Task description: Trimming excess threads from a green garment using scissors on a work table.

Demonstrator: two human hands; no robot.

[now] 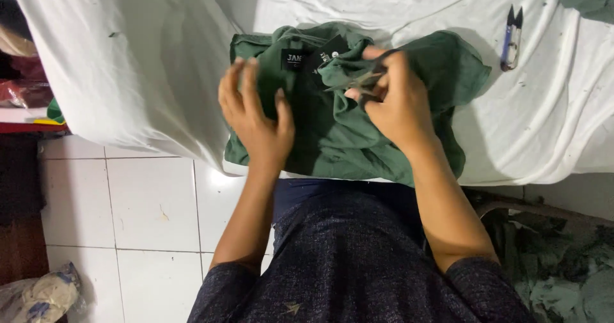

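Fabric fills the middle of the white-covered table (128, 73): a green garment (332, 131), folded into a rough block near the table's edge, black neck label up. The left hand (256, 115) lies flat on it, fingers spread wide, holding nothing. The right hand (396, 102) is closed around small scissors (364, 83), blades at the collar. 1 thread snip (511, 38) lies well apart to the right. Folding looks mostly done; trimming near the label seems in hand.
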